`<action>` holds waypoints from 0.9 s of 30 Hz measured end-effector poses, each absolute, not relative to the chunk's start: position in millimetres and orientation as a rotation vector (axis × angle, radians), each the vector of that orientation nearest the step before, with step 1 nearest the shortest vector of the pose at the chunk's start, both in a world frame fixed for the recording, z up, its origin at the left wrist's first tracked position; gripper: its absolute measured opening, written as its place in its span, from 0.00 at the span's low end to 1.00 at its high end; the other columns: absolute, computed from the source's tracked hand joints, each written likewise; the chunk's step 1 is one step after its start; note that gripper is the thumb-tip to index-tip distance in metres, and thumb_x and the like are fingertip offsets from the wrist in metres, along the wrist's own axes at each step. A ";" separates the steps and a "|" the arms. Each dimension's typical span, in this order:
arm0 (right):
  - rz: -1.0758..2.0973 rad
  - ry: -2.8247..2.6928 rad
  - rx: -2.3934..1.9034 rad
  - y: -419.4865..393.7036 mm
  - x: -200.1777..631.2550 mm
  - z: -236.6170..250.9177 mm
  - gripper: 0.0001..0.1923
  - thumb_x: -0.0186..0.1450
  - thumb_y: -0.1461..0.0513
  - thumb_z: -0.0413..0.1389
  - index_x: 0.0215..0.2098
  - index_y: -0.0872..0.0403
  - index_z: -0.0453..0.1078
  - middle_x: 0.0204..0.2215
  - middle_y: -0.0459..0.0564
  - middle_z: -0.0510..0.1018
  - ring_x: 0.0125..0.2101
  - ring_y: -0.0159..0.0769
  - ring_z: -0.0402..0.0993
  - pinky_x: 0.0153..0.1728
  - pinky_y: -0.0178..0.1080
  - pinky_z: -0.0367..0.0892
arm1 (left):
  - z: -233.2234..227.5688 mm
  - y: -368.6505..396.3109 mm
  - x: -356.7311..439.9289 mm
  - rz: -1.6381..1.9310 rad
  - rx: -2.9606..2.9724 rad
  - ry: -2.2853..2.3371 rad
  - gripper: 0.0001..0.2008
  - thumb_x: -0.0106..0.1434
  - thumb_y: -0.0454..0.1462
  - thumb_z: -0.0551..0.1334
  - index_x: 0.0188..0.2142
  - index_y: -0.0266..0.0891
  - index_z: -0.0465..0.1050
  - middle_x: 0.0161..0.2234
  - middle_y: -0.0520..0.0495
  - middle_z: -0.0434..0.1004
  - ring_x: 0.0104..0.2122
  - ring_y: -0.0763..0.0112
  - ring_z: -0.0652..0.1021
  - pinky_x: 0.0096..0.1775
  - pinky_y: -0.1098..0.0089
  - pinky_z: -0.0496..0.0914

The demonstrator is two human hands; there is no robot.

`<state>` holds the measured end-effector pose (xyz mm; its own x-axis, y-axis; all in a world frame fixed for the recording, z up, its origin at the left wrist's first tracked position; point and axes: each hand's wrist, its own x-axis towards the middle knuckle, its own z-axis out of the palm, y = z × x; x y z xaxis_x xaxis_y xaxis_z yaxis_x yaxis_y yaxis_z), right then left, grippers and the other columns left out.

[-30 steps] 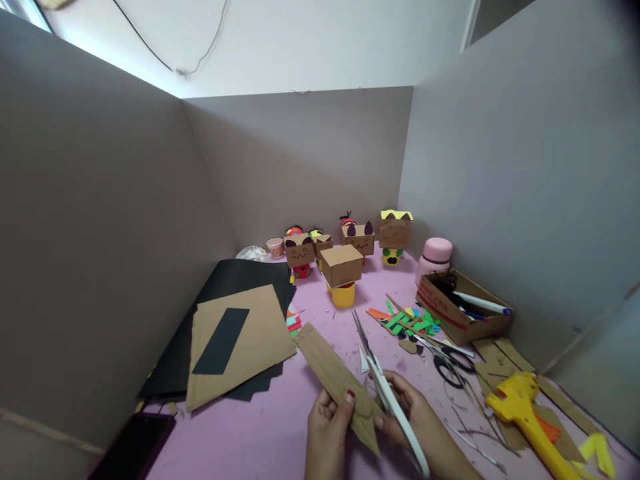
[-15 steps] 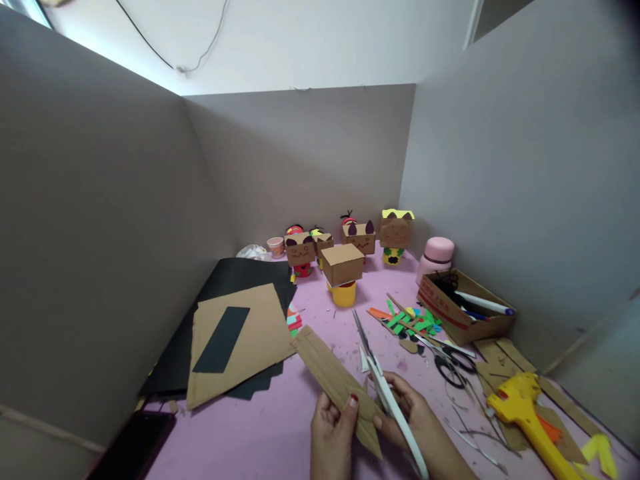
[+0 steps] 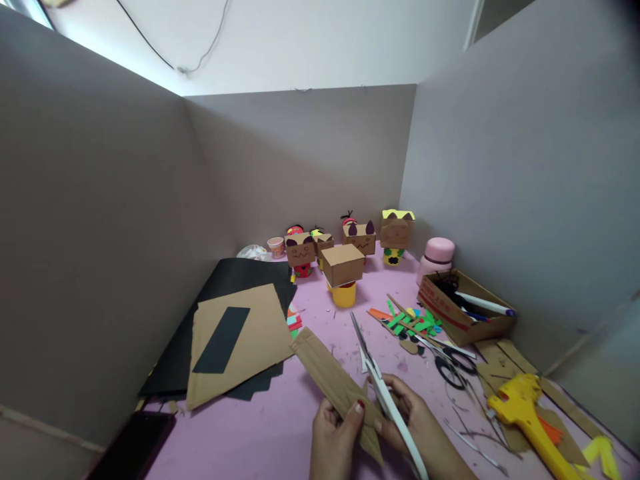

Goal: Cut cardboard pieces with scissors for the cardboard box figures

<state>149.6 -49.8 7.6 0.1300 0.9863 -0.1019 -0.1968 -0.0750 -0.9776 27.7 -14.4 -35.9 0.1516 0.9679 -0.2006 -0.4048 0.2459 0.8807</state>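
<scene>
My left hand (image 3: 334, 437) pinches a long brown strip of cardboard (image 3: 334, 385), thumb on top and fingers under it. My right hand (image 3: 407, 417) is closed around the handles of the white-handled scissors (image 3: 383, 390), and their grey blades are a little open and point away from me, right beside the strip's edge. The strip sits low in the middle, held just above the pink table top (image 3: 260, 440), and it slants up to the left. Compared with a second ago, my left thumb has slid a bit farther up the strip, and the strip's far end sits a little lower and closer to me. The scissors have hardly moved. Past the strip's far end lies a flat brown cardboard sheet with a black rectangle on it (image 3: 235, 340), resting on black paper (image 3: 225, 283). Farther back a plain brown cardboard box stands on a yellow cup (image 3: 343, 270). To the right lie green and orange paper scraps (image 3: 407, 321), black-handled scissors (image 3: 453, 367), an open cardboard box of pens (image 3: 465, 307) and a yellow glue gun (image 3: 525, 417). None of these have moved.
</scene>
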 end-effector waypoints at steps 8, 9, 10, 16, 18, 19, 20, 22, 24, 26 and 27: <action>1.250 -0.944 -1.185 -49.4 150.9 -0.3 0.24 0.46 0.64 0.63 0.39 0.49 0.62 0.22 0.40 0.68 0.23 0.33 0.64 0.26 0.34 0.64 | -31.3 -14.2 26.3 1.158 0.785 0.917 0.18 0.43 0.44 0.72 0.29 0.35 0.74 0.28 0.41 0.81 0.30 0.61 0.79 0.32 0.67 0.71; 1.247 -0.947 -1.186 -49.2 151.0 -1.3 0.24 0.46 0.63 0.63 0.39 0.49 0.62 0.21 0.39 0.68 0.23 0.33 0.63 0.26 0.34 0.63 | -31.5 -14.1 26.4 1.156 0.785 0.913 0.18 0.43 0.44 0.72 0.29 0.35 0.74 0.28 0.41 0.81 0.30 0.61 0.79 0.32 0.67 0.71; 1.244 -0.951 -1.185 -49.0 151.2 -1.7 0.24 0.45 0.63 0.63 0.39 0.49 0.62 0.21 0.39 0.67 0.24 0.33 0.63 0.25 0.33 0.62 | -31.6 -14.1 26.4 1.152 0.780 0.908 0.18 0.43 0.43 0.72 0.29 0.35 0.74 0.28 0.41 0.81 0.30 0.61 0.79 0.32 0.67 0.71; 1.238 -0.981 -1.154 -50.8 153.2 2.6 0.25 0.44 0.62 0.65 0.39 0.50 0.64 0.21 0.39 0.67 0.22 0.31 0.61 0.24 0.33 0.61 | -27.1 -14.1 25.5 1.154 0.738 0.883 0.17 0.43 0.43 0.73 0.30 0.35 0.73 0.28 0.43 0.81 0.29 0.62 0.79 0.33 0.67 0.71; 1.243 -0.968 -1.118 -52.1 153.9 1.6 0.25 0.45 0.61 0.66 0.40 0.51 0.65 0.21 0.39 0.67 0.22 0.30 0.61 0.24 0.32 0.61 | -25.1 -13.5 23.9 1.171 0.738 0.894 0.17 0.43 0.42 0.72 0.30 0.35 0.73 0.27 0.43 0.81 0.29 0.64 0.78 0.32 0.68 0.71; 1.242 -0.946 -1.096 -52.7 154.1 0.2 0.25 0.46 0.61 0.66 0.41 0.52 0.65 0.21 0.39 0.68 0.22 0.29 0.62 0.24 0.32 0.61 | -24.4 -13.1 22.9 1.167 0.738 0.893 0.16 0.44 0.41 0.72 0.30 0.36 0.73 0.28 0.44 0.81 0.29 0.64 0.78 0.32 0.68 0.72; 1.238 -0.922 -1.073 -53.3 154.3 -1.4 0.24 0.48 0.60 0.66 0.42 0.52 0.65 0.21 0.39 0.68 0.22 0.29 0.63 0.24 0.31 0.61 | -24.0 -12.7 21.9 1.157 0.738 0.890 0.16 0.45 0.41 0.72 0.31 0.36 0.72 0.29 0.43 0.81 0.30 0.63 0.79 0.33 0.67 0.72; 1.231 -0.880 -1.027 -53.9 154.4 -4.3 0.24 0.51 0.59 0.65 0.44 0.53 0.64 0.22 0.39 0.70 0.23 0.28 0.65 0.25 0.31 0.61 | -23.8 -12.4 20.4 1.134 0.740 0.877 0.15 0.46 0.40 0.71 0.31 0.36 0.72 0.30 0.43 0.81 0.32 0.61 0.79 0.34 0.66 0.72; 1.227 -0.869 -1.001 -54.0 154.9 -5.6 0.24 0.53 0.57 0.65 0.45 0.53 0.63 0.22 0.39 0.71 0.23 0.29 0.66 0.26 0.32 0.61 | -23.9 -13.1 20.2 1.144 0.739 0.886 0.15 0.46 0.40 0.71 0.30 0.36 0.72 0.31 0.42 0.82 0.33 0.59 0.79 0.35 0.66 0.72; 1.242 -0.886 -1.000 -53.6 155.6 -5.5 0.25 0.53 0.57 0.65 0.45 0.53 0.62 0.23 0.39 0.70 0.24 0.29 0.65 0.26 0.32 0.61 | -24.1 -15.0 21.3 1.170 0.736 0.906 0.15 0.45 0.40 0.72 0.29 0.35 0.72 0.30 0.42 0.82 0.33 0.59 0.79 0.34 0.66 0.72; 1.255 -0.897 -1.011 -53.4 156.0 -5.3 0.26 0.52 0.58 0.66 0.45 0.52 0.62 0.23 0.39 0.70 0.25 0.29 0.65 0.27 0.32 0.61 | -24.1 -16.2 22.1 1.172 0.735 0.909 0.15 0.45 0.40 0.72 0.29 0.35 0.73 0.31 0.42 0.82 0.32 0.59 0.79 0.34 0.66 0.72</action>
